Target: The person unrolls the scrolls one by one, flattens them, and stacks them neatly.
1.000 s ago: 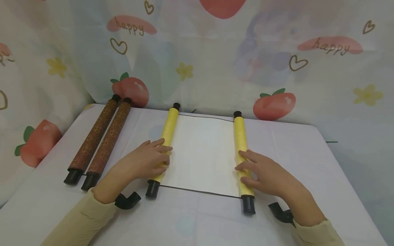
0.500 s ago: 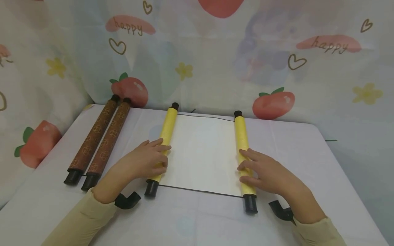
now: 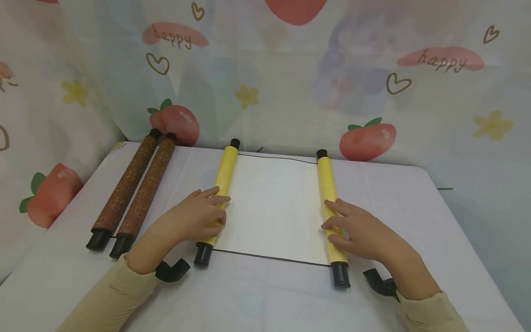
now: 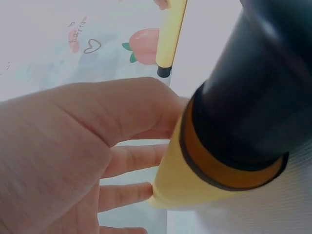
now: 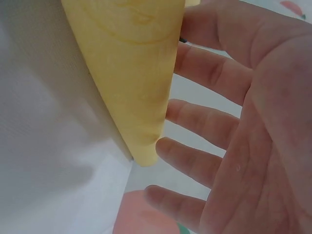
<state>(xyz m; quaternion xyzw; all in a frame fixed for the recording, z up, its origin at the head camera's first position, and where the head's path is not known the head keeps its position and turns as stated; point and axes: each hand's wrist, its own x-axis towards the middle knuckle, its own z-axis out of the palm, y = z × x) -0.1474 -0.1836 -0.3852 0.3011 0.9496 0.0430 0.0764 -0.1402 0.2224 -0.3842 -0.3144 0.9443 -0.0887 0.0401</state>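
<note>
A yellow scroll lies partly unrolled on the table, its white sheet [image 3: 274,207] spread between a left roller [image 3: 226,170] and a right roller [image 3: 326,177], both with black end knobs. My left hand [image 3: 197,214] rests across the lower half of the left roller, fingers loosely spread. In the left wrist view the thumb and fingertips touch the yellow roll beside a large black knob [image 4: 258,92]. My right hand [image 3: 362,230] lies with relaxed fingers on the right roller. The right wrist view shows those fingertips along the side of the yellow roll [image 5: 126,63], palm away from it.
A brown patterned scroll [image 3: 145,196] with two rolled sides and black knobs lies at the left of the white-covered table [image 3: 265,299]. Black curved pieces [image 3: 173,270] sit by both wrists. A printed cloth [image 3: 282,69] hangs behind the table.
The right roller has moved a little to the right with my right hand, and the left roller slightly left. More of the white sheet shows between them.
</note>
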